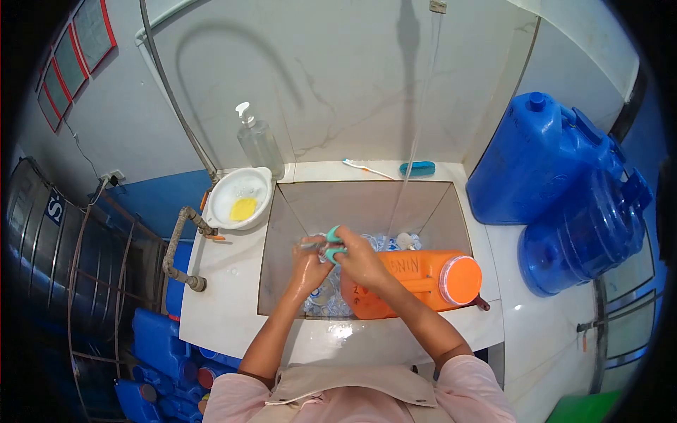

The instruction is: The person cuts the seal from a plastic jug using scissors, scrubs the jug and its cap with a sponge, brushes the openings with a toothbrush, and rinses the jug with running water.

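Note:
My right hand (pixel 361 259) grips scissors by their teal handles (pixel 333 233) over the sink. Close against it, my left hand (pixel 309 268) has its fingers curled around something I cannot make out, pale or clear, beside the scissors. The blades are mostly hidden between the hands. Below them, a heap of crumpled clear plastic (pixel 328 299) lies in the sink (pixel 289 211). An orange jug (pixel 395 303) with a round lid rests on its side across the sink's right part, under my right forearm.
Water (pixel 416 106) runs from above into the sink. A white bowl (pixel 220 190) with a yellow sponge (pixel 243 209) and a pump bottle (pixel 261 144) stand at left. A toothbrush (pixel 367 169) and blue brush (pixel 417 168) lie behind. Blue containers (pixel 518 162) stand right.

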Action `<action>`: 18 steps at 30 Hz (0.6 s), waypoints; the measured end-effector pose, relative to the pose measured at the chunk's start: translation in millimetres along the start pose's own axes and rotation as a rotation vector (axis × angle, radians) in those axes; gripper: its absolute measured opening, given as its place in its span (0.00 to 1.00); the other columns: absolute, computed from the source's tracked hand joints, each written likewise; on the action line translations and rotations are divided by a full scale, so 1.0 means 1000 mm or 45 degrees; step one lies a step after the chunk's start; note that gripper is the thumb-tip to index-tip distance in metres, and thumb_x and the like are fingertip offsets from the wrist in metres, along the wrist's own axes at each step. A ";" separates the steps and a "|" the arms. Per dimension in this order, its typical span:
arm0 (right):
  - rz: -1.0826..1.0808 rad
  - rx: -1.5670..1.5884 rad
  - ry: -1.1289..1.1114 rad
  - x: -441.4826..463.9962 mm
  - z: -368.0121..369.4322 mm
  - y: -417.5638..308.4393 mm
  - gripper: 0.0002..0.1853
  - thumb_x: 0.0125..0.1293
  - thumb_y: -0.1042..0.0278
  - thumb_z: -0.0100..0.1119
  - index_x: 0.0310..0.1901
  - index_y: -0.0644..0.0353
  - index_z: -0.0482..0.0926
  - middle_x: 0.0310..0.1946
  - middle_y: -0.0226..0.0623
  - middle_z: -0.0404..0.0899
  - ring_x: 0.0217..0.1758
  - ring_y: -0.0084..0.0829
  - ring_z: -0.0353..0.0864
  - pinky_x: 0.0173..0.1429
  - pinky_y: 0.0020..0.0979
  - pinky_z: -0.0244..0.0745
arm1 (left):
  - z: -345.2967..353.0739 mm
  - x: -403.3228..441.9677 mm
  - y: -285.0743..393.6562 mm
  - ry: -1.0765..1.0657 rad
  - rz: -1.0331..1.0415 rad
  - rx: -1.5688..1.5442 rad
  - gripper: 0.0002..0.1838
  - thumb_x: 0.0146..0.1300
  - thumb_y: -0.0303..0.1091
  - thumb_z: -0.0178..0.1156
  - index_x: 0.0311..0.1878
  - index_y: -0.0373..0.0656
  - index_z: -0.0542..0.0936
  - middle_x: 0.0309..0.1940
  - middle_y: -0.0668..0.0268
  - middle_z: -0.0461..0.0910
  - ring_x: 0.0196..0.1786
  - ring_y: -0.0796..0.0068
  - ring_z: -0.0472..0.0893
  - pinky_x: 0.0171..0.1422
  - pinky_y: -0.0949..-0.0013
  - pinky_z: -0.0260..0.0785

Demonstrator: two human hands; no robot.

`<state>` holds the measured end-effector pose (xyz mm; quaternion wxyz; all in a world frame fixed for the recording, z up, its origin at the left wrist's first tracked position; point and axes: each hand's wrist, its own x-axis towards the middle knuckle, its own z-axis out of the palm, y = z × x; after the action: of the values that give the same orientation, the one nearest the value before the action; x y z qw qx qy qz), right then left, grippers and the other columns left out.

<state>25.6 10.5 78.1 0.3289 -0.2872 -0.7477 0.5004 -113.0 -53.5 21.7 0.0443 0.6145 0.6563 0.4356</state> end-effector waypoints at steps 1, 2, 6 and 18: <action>-0.179 -0.234 -0.011 0.001 0.004 0.008 0.15 0.54 0.82 0.56 0.44 0.65 0.69 0.38 0.48 0.76 0.41 0.42 0.79 0.44 0.34 0.73 | -0.002 0.004 0.003 -0.054 0.141 0.389 0.16 0.50 0.31 0.67 0.42 0.43 0.76 0.33 0.63 0.77 0.38 0.66 0.74 0.50 0.66 0.62; -0.354 -0.467 -0.023 0.000 0.007 0.014 0.15 0.54 0.81 0.55 0.45 0.65 0.70 0.37 0.48 0.75 0.42 0.45 0.79 0.45 0.35 0.73 | -0.006 0.006 0.006 -0.056 0.137 0.389 0.16 0.50 0.31 0.67 0.42 0.43 0.76 0.33 0.63 0.77 0.38 0.66 0.74 0.50 0.66 0.62; -0.218 -0.262 0.191 0.018 -0.012 0.020 0.13 0.55 0.80 0.56 0.43 0.67 0.69 0.35 0.49 0.77 0.40 0.46 0.79 0.45 0.37 0.73 | -0.011 0.015 0.019 -0.324 -0.243 -0.011 0.13 0.52 0.31 0.67 0.41 0.43 0.77 0.34 0.65 0.78 0.40 0.69 0.75 0.50 0.66 0.64; 0.101 -0.353 0.363 0.034 -0.034 0.053 0.15 0.52 0.83 0.57 0.42 0.67 0.68 0.40 0.52 0.76 0.46 0.49 0.78 0.46 0.41 0.73 | 0.017 0.010 -0.005 -0.264 -1.202 -2.118 0.13 0.63 0.35 0.59 0.47 0.39 0.72 0.37 0.62 0.77 0.38 0.69 0.79 0.39 0.72 0.73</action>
<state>36.3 73.1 45.1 0.3688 -0.4267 -0.7434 0.3596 -109.4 -35.5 12.4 0.6945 0.0944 0.3097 0.6425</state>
